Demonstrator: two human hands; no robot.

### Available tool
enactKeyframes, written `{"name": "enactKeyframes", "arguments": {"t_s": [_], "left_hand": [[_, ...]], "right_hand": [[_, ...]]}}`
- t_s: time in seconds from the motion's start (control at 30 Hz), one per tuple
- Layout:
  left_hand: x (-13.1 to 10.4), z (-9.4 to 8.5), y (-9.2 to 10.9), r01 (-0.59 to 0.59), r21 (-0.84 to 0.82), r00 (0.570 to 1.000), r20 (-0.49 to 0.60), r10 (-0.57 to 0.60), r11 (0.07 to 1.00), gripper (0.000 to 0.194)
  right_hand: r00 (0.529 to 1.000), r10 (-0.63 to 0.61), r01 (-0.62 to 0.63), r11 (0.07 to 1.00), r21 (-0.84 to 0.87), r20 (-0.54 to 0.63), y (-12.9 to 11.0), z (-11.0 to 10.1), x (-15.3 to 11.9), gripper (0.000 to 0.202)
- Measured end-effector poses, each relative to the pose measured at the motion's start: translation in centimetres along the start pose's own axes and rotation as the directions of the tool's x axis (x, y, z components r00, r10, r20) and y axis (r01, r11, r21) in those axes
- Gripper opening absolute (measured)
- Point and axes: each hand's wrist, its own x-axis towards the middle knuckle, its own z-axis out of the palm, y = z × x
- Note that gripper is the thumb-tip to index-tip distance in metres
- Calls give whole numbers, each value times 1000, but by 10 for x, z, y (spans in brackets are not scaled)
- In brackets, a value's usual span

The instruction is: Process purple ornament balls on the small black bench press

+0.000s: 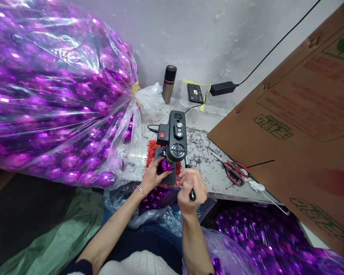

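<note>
A black bench machine (177, 133) with a side box and red switch stands on the table over a red mat (151, 151). Beneath its head sits a shiny purple ball (166, 165). My left hand (154, 175) holds that ball between thumb and fingers, a bracelet on the wrist. To its right, my right hand (192, 189) is wrapped round the black-handled lever (192, 194) of the machine. The ball's top is hidden by the machine head.
Big clear bags of purple balls (60, 99) fill the left; more purple balls (263, 233) lie lower right. A bottle (169, 84), phone (195, 93) and power adapter (223, 88) are behind. Red-handled scissors (235, 172) lie beside a cardboard box (298, 126).
</note>
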Motion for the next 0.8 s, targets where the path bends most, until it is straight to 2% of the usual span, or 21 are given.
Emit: {"name": "enactKeyframes", "arguments": {"t_s": [0.23,0.4,0.53,0.8], "left_hand": [[0,2,-1,-11,-11,1000,-17,11,1000,56],[-1,2,-2,-42,-13,999,-32,42,999,53],[0,1,0,-11,-21,1000,-13,11,1000,55],[-1,2,-1,43,-43,999,8,-43,998,56]], "right_hand": [[1000,-10,10,1000,-19,-28,9,5,-14,29],[993,-89,88,996,-21,-83,28,14,-37,33],[990,-92,92,996,-12,-103,35,18,-45,33],[990,-72,68,997,-34,-120,36,18,-49,33]]}}
